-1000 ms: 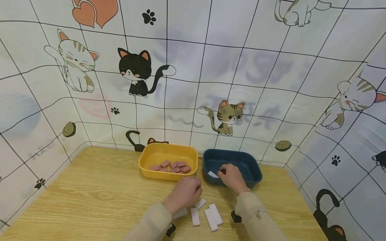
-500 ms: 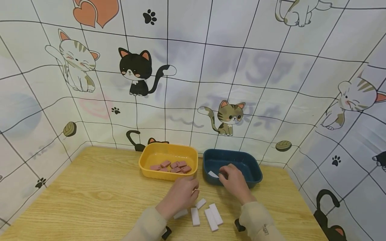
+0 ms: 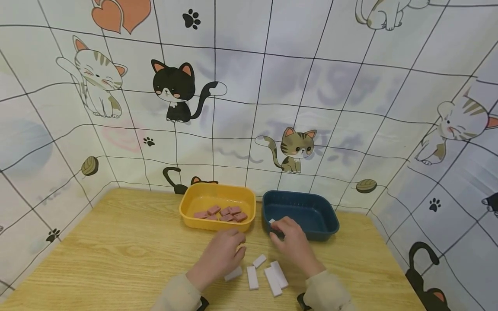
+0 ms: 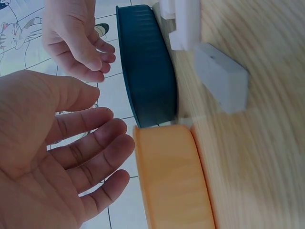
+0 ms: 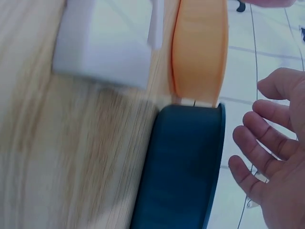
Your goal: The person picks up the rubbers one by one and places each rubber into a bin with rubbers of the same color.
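Observation:
My left hand [image 3: 221, 255] hovers over the table in front of the yellow bin [image 3: 189, 219]; the left wrist view shows its fingers loosely bent with nothing in them. Beside the front left of the dark blue bin [image 3: 323, 236] is my right hand [image 3: 293, 245], its fingers relaxed and apart, holding nothing in the right wrist view. A white block [image 3: 272, 221] shows in the blue bin, partly hidden by the right fingers. Several white rectangular blocks [image 3: 252, 277] lie on the table between the two hands; one white block [image 3: 233, 274] is partly behind the left hand.
Several pink blocks [image 3: 226, 211] lie in the yellow bin. Both bins stand side by side at the back of the wooden table [image 3: 128, 246]. A cat-print sheet [image 3: 233, 121] rises behind the table and at both sides.
My right hand has drawn back from over the blue bin toward me and its fingers have spread. My left hand has shifted left, away from the white blocks.

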`<state>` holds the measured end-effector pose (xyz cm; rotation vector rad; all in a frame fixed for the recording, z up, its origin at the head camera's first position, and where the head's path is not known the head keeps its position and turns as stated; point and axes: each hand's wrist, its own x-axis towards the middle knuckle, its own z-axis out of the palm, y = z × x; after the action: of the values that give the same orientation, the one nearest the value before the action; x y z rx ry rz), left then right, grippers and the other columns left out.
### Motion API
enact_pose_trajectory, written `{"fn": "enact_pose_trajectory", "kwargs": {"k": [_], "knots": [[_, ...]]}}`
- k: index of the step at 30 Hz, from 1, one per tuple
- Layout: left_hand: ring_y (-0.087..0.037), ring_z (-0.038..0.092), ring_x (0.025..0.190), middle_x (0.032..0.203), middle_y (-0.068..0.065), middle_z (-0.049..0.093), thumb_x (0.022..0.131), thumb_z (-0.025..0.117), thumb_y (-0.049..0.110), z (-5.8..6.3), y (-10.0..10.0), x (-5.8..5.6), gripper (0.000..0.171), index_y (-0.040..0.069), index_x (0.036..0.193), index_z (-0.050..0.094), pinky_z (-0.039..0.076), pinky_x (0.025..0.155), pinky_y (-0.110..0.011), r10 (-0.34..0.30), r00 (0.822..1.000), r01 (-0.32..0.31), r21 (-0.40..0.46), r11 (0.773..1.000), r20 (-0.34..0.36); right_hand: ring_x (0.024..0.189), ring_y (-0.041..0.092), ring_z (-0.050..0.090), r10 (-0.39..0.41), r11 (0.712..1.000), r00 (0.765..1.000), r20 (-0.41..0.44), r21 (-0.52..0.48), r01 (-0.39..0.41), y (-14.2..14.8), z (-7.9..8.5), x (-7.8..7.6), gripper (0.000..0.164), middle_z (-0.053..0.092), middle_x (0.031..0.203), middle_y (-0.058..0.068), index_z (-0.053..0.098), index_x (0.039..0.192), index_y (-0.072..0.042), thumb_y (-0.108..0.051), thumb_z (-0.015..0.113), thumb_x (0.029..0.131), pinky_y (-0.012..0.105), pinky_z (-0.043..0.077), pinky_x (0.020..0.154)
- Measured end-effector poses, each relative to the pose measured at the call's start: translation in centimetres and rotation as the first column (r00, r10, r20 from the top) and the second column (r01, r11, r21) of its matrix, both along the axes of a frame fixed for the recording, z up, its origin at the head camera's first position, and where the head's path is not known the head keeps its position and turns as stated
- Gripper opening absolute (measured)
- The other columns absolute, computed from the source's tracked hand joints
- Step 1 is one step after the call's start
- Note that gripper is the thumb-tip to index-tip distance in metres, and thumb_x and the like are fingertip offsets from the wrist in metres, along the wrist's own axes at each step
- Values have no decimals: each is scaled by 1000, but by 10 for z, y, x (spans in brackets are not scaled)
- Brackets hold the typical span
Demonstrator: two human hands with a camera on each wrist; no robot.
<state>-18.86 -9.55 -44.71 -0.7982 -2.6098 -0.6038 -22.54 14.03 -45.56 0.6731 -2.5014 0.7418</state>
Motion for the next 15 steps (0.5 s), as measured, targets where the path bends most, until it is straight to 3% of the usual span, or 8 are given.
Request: {"fn": "enact_pose_trajectory", "kwargs": {"k": [6, 15], "knots": [[-14, 60, 79, 88, 1, 64, 87, 79, 14, -1, -10, 7, 10, 9, 91, 72, 52, 74, -39, 6, 999, -8, -37, 999, -41, 94, 15, 61, 9, 1000, 996, 84, 13, -10, -11, 3, 12, 18, 63, 101, -4, 75, 103, -11, -8, 80, 86, 37, 55, 82], [-14, 58, 78, 87, 1, 61, 86, 80, 14, -2, -19, 18, 12, 9, 94, 72, 49, 70, -35, 11, 1000, -12, -65, 998, -12, 88, 23, 61, 158, 986, 973, 168, 34, -165, -21, -1, 23, 20, 63, 100, 4, 74, 109, -5, -6, 74, 89, 30, 52, 74]]}}
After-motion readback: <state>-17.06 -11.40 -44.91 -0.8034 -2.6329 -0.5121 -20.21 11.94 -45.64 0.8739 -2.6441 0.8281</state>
